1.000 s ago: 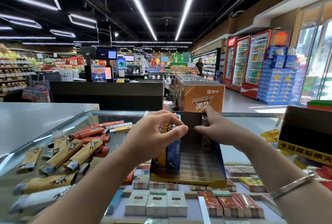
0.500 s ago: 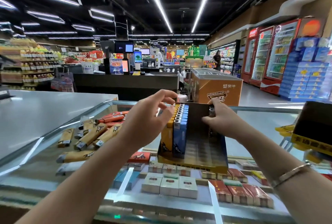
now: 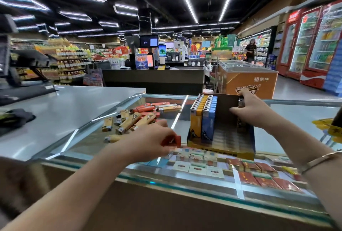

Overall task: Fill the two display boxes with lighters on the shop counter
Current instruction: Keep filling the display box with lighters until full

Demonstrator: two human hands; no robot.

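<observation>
The left hand (image 3: 148, 141) has left the cardboard display box (image 3: 222, 138) and now grips a red lighter (image 3: 172, 141) beside it.

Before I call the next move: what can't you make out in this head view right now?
- Left hand: its back hides the fingers; only a red lighter end shows, so the grip is unclear.
- Right hand: covers the lighters at the box right wall; their number is hidden.
- Second box: cut off by the right edge, its fill unseen.
- Loose pile: overlapping and blurred, uncountable.
</observation>
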